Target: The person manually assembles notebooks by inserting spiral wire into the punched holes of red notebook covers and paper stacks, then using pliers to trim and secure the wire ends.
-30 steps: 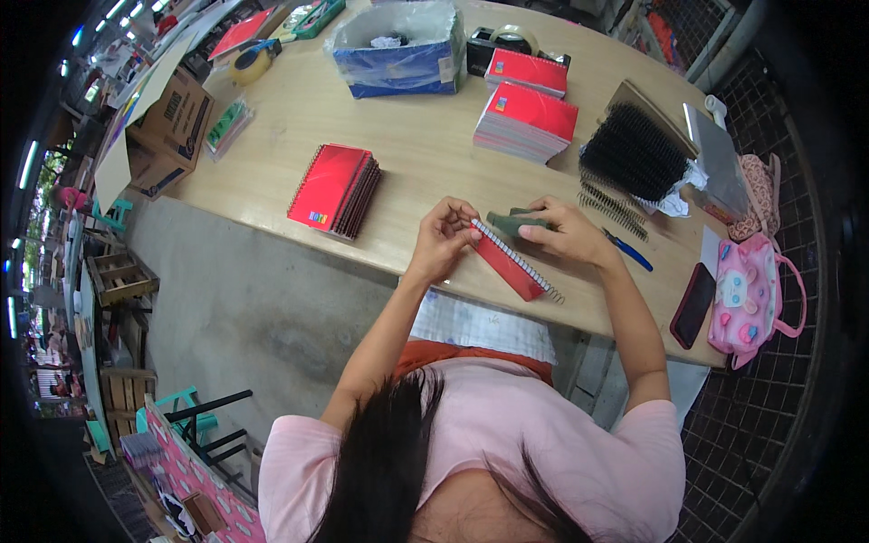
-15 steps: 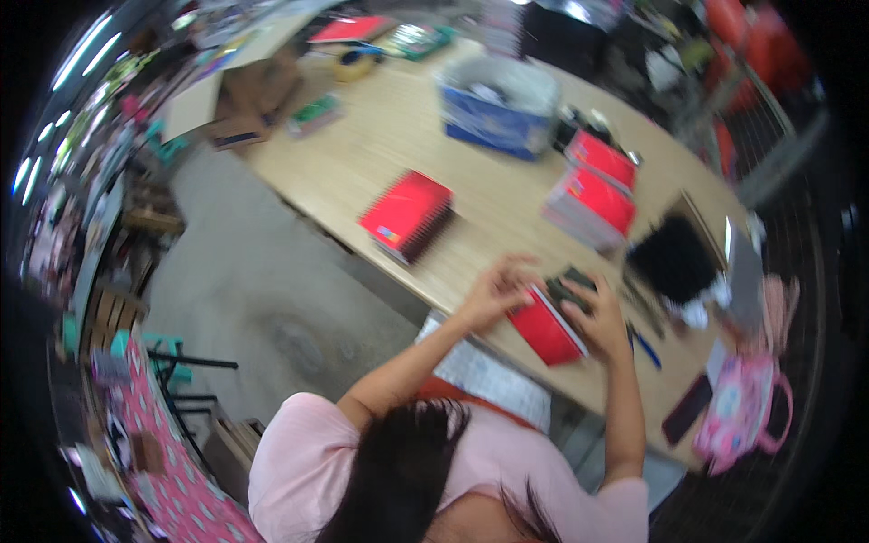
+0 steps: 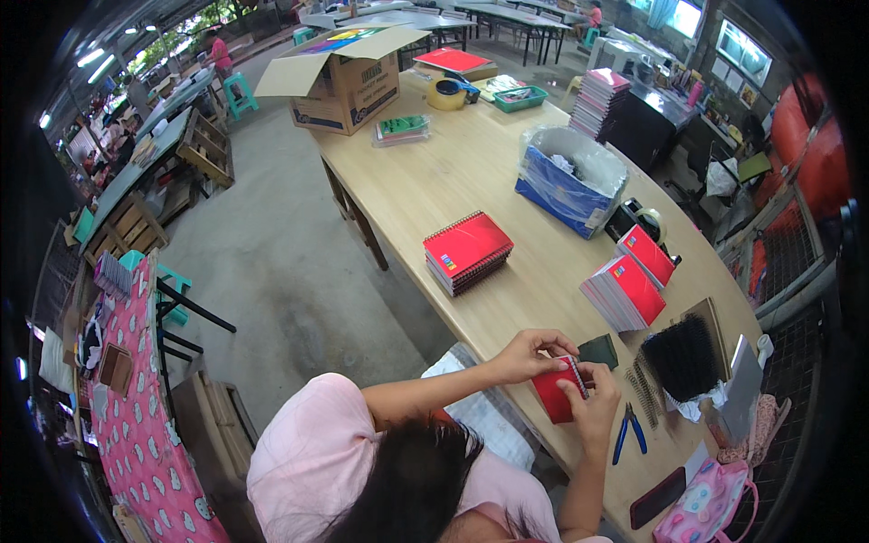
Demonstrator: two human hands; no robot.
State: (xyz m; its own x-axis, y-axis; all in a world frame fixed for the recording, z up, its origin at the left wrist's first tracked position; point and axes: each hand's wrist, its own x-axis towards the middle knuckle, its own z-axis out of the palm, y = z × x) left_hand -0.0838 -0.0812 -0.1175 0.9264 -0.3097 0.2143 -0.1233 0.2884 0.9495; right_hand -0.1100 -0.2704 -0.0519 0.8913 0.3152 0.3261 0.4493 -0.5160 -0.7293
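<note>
A small red notebook point(image 3: 549, 395) is held upright or slightly tilted above the table's near edge. My left hand point(image 3: 532, 357) is closed on its upper edge, thumb and fingers pinching near the corner. The fingers of my right hand point(image 3: 595, 398) press on the spiral binding point(image 3: 579, 376) along the notebook's right side. Just beyond my hands lies a dark green flat pad point(image 3: 598, 351). Several loose wire coils point(image 3: 646, 391) and blue-handled pliers point(image 3: 628, 433) rest to the right of my right hand.
A stack of spiral-bound red notebooks point(image 3: 468, 251) stands further left on the table. Beyond are red-covered stacks point(image 3: 626, 294), a plastic-lined blue bin point(image 3: 563, 202) and an open carton point(image 3: 348, 90). Black coils point(image 3: 681, 357), a phone point(image 3: 658, 498) and a pink pouch point(image 3: 701, 509) lie right.
My left hand has come down from raised fingers onto the notebook's upper edge. My right hand has shifted from beside the green pad to the binding. The view has turned and sharpened.
</note>
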